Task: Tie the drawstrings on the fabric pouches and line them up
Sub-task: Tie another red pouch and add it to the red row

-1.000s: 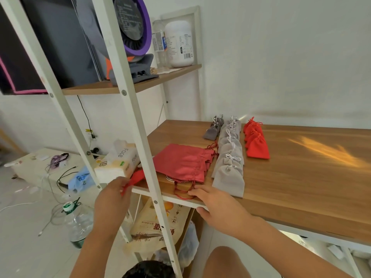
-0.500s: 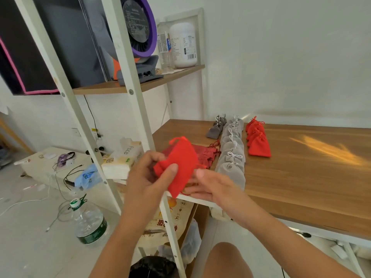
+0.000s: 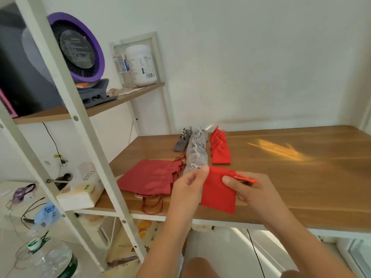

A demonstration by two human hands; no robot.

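I hold a bright red pouch [image 3: 217, 194] flat above the front of the wooden table [image 3: 301, 187]. My left hand [image 3: 187, 186] pinches its top left corner. My right hand [image 3: 250, 189] grips its right side, where the red drawstring [image 3: 246, 177] sticks out past my fingers. A stack of darker red pouches [image 3: 152, 177] lies to the left with loose strings hanging over the edge. Behind it run a row of tied light grey pouches [image 3: 195, 153], a row of tied red pouches [image 3: 219, 148] and a few dark grey pouches [image 3: 181, 141].
A white slanted shelf frame [image 3: 100, 157] stands to the left of the table. A tissue box [image 3: 80, 189] lies behind it. The upper shelf holds a purple fan [image 3: 80, 49] and a white jar [image 3: 141, 66]. A water bottle [image 3: 50, 259] stands on the floor.
My left hand fetched a bright red pouch from the left beyond the frame, and both hands carried it right over the table. The camera view shifted right.
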